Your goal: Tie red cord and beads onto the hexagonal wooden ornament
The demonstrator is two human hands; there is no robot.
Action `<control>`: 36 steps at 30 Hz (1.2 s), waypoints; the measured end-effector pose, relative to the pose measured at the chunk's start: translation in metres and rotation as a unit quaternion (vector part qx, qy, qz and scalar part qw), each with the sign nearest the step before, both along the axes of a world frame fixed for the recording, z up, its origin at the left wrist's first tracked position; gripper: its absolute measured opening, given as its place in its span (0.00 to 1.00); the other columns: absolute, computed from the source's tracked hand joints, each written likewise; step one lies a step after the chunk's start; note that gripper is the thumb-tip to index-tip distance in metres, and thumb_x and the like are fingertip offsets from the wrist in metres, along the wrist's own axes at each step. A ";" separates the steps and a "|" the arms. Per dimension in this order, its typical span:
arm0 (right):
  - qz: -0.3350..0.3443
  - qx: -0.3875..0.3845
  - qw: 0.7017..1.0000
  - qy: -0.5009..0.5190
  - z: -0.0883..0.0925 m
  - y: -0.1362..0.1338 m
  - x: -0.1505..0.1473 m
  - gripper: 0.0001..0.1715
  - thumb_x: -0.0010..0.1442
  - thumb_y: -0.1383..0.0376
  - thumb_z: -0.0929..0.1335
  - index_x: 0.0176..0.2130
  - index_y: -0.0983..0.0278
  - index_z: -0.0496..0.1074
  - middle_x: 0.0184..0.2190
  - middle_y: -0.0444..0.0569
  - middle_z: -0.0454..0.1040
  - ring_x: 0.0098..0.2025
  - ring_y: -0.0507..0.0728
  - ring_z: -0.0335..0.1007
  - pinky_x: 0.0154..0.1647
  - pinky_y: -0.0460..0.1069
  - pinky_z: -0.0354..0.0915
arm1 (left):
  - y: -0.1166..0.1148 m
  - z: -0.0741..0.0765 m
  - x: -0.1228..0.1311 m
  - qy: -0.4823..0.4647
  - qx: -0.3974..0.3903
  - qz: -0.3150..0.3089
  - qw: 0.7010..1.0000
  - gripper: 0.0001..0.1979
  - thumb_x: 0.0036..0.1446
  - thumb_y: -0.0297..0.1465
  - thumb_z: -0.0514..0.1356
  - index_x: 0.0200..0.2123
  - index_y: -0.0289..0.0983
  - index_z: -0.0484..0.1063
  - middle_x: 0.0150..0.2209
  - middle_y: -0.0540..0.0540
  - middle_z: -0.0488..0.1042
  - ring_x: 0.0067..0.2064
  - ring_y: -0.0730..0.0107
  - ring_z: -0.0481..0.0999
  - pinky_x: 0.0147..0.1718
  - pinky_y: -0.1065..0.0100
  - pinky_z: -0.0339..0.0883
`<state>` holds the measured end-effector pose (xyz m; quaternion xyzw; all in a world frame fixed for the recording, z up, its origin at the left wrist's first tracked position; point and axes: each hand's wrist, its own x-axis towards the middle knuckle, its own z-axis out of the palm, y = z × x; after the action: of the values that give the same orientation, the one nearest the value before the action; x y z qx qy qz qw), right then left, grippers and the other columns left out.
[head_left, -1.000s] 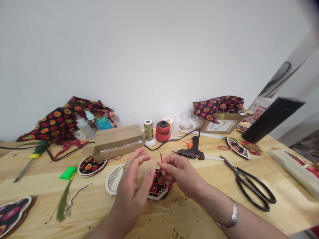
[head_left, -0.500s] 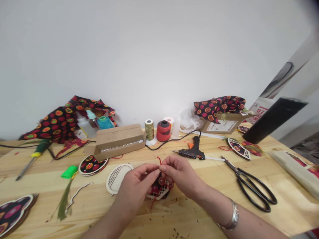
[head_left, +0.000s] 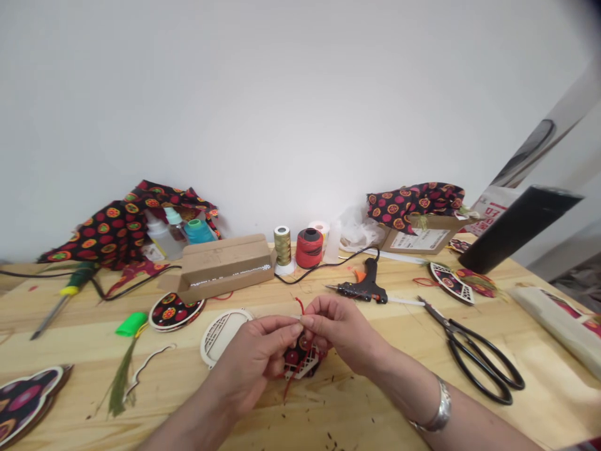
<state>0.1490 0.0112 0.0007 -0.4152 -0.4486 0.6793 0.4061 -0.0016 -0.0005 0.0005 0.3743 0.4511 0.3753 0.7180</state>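
My left hand (head_left: 253, 360) and my right hand (head_left: 340, 329) meet at the middle of the wooden table (head_left: 375, 401), fingertips pinched together on a thin red cord (head_left: 299, 305). The cord loops up above the fingers and a strand hangs down below them. Under the hands lies a small ornament (head_left: 300, 362) of black patterned fabric with a white lattice frame, mostly hidden. A silver bracelet (head_left: 439, 410) is on my right wrist.
A white lattice disc (head_left: 220, 332) and a fabric-covered disc (head_left: 173, 310) lie left of my hands. A black glue gun (head_left: 364, 288) and large black scissors (head_left: 474, 354) lie to the right. A cardboard box (head_left: 220, 266), thread spools (head_left: 307, 247) and patterned fabric (head_left: 117, 228) line the back.
My left hand, open and spread a second ago, has closed and come in to pinch the red cord against my right fingertips. The right hand has barely moved.
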 end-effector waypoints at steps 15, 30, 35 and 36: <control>0.002 -0.012 1.000 -0.020 0.000 0.000 -0.004 0.18 0.44 0.56 0.71 0.25 0.67 0.64 0.14 0.39 0.65 0.13 0.44 0.54 0.13 0.40 0.51 | 0.000 -0.002 -0.002 -0.029 -0.041 0.002 0.999 0.06 0.46 0.30 0.61 0.26 0.31 0.74 0.12 0.59 0.51 0.16 0.83 0.42 0.15 0.75 0.36; -0.023 0.184 0.938 -0.293 0.005 -0.002 0.006 0.15 0.54 0.58 0.65 0.24 0.65 0.71 0.21 0.46 0.71 0.23 0.51 0.63 0.22 0.45 0.57 | 0.006 0.001 -0.003 -0.016 -0.018 0.106 0.994 0.08 0.43 0.31 0.64 0.25 0.31 0.72 0.13 0.59 0.53 0.15 0.85 0.44 0.14 0.77 0.36; -0.053 0.316 0.864 -0.388 0.004 -0.017 0.000 0.14 0.59 0.61 0.61 0.28 0.63 0.70 0.22 0.46 0.71 0.23 0.51 0.63 0.24 0.46 0.54 | 0.004 0.007 0.001 -0.009 -0.053 0.134 0.990 0.06 0.42 0.28 0.65 0.26 0.33 0.72 0.13 0.57 0.61 0.15 0.83 0.56 0.13 0.79 0.47; -0.056 0.361 0.836 -0.409 0.003 -0.021 -0.001 0.12 0.59 0.63 0.60 0.30 0.63 0.70 0.23 0.46 0.72 0.24 0.52 0.64 0.25 0.46 0.55 | 0.003 0.008 0.002 -0.013 -0.057 0.139 0.989 0.06 0.42 0.28 0.65 0.26 0.33 0.71 0.13 0.56 0.63 0.15 0.82 0.58 0.13 0.79 0.48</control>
<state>0.1476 -0.0095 0.0035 -0.5035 -0.7633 0.2134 0.3441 0.0005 0.0029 0.0087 0.2618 0.5102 0.4497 0.6848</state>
